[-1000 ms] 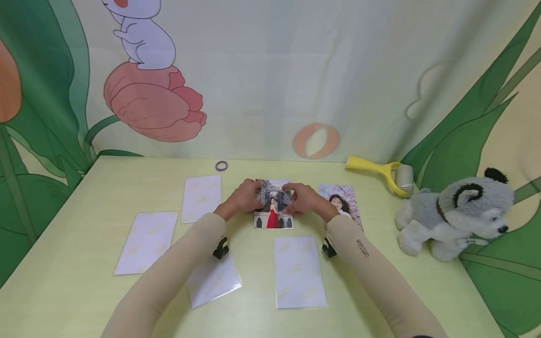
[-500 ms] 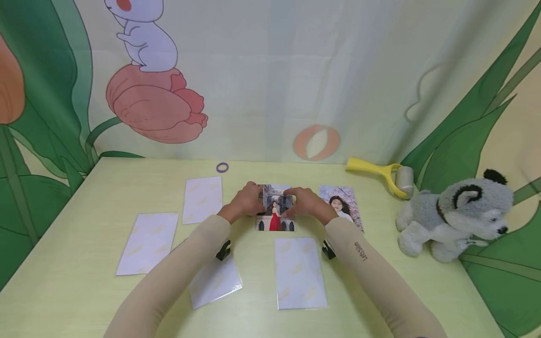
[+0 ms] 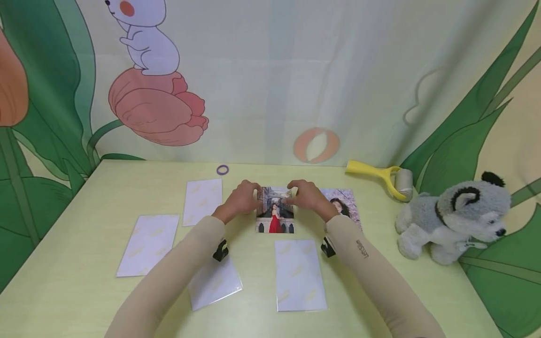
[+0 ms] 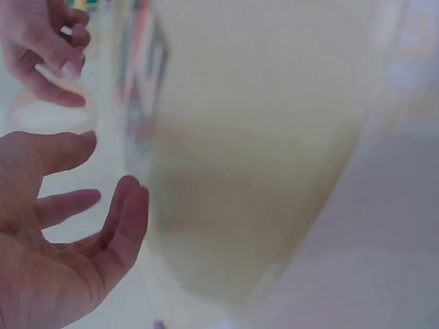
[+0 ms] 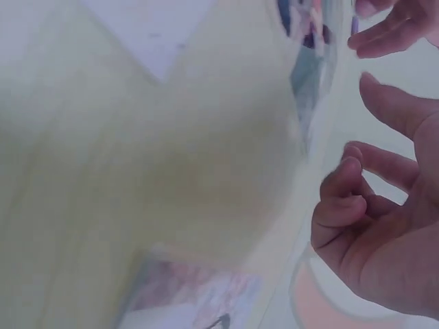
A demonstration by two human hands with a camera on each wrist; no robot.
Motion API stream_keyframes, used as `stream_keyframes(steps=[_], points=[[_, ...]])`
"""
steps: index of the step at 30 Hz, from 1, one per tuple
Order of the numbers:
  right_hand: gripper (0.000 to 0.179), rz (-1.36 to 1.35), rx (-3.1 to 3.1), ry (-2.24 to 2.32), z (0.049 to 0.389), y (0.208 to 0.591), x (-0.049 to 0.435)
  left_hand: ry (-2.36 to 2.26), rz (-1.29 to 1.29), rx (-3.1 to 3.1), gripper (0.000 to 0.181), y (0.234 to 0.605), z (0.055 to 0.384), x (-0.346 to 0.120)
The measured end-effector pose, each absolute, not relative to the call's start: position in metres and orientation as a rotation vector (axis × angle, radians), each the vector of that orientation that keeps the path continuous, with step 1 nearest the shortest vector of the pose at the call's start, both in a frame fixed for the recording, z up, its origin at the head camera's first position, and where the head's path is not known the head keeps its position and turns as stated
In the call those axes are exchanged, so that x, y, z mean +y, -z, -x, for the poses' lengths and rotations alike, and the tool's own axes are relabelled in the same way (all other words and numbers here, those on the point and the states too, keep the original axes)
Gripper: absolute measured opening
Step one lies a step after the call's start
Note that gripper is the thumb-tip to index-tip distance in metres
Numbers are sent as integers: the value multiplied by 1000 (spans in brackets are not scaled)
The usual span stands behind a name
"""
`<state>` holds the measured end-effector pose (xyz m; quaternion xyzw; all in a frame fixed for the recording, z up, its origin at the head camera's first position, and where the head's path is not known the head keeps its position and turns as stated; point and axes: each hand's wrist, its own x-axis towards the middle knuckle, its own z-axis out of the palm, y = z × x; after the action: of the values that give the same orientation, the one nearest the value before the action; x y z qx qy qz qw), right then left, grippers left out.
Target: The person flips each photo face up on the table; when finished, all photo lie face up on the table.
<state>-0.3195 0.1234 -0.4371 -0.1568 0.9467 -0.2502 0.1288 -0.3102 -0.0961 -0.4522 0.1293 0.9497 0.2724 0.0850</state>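
A photo print [image 3: 275,220] of a figure in a red dress lies face up on the table between my two hands. Beside its left edge is my left hand [image 3: 245,197], its fingers loosely bent around nothing in the left wrist view. My right hand [image 3: 308,195] hovers at the right edge. In the right wrist view its thumb and index finger stand apart, the other fingers loosely curled, with nothing in them. Another photo [image 3: 347,202], with a portrait and pink blossoms, lies to the right, partly hidden by the right forearm.
Several white cards [image 3: 300,277] lie face down on the table [image 3: 249,319], at the front and left. A purple ring [image 3: 222,170] sits at the back. At back right lie a yellow-handled lint roller [image 3: 380,176] and a plush husky [image 3: 454,218]. A printed curtain [image 3: 253,84] hangs behind.
My hands have moved off the red-dress photo, the right one slightly up and outward. The photo now shows uncovered at both sides. The other cards have stayed put.
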Motion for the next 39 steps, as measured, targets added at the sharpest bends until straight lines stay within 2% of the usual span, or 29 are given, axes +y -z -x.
stream_keyframes(steps=[8,12,21,31,39], points=[[55,451,2801,912,329,434,114,-1055,-473,2937,54,430,310,-140],[58,488,2774,976,334,436,100,-976,-514,2953,53,427,307,-172],[71,554,2686,989,339,428,54,-717,-536,2966,57,444,299,-240],[83,678,2646,866,342,435,1,-429,-468,2899,69,449,287,-264],[89,754,2649,768,351,442,-31,-414,-437,2821,73,456,285,-269]])
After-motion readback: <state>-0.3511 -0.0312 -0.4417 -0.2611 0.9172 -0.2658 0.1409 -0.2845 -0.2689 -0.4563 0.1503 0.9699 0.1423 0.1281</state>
